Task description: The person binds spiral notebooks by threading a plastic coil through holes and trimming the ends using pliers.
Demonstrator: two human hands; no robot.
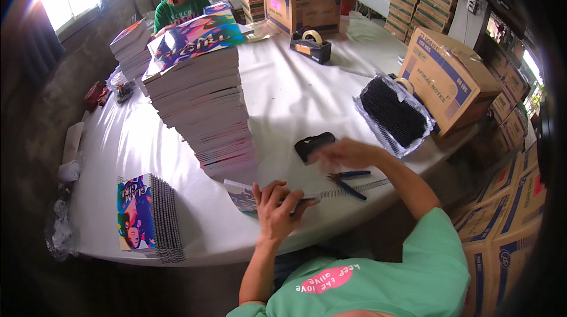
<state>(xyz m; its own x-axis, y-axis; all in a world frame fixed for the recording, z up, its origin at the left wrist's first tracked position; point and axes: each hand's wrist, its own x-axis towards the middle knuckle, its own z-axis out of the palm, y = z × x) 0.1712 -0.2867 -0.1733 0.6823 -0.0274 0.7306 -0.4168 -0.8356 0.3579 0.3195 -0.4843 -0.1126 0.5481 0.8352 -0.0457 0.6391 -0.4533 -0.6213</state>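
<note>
While your left hand point(273, 209) lies flat, its fingers point(282, 194) spread wide and pressing down on the thin unbound notebook with a bluish printed cover point(241, 194), keep that pressure even so the punched edge does not shift. The notebook lies at the near edge of the white-covered round table point(283, 92), just in front of the tall stack of unbound notebooks with a colourful top cover point(201, 104). A silver wire spiral point(348, 189) runs out from under your left fingertips toward the right, lying along the table.

Your right hand point(348, 154) hovers blurred above the table, so you cannot tell how its fingers stand or whether they hold anything. Just below it lie blue-handled pliers point(349, 180), touching or nearly touching the spiral; steady that hand before taking up either one, and feed the spiral straight rather than at a slant.

Beside your right hand sits a small black flat object point(313, 144). Farther right lies a clear plastic bag of black spirals point(393, 113), leaning near a brown cardboard box with blue print point(452, 77). At your left rests a short pile of finished spiral-bound notebooks with bright covers point(147, 216).
</note>
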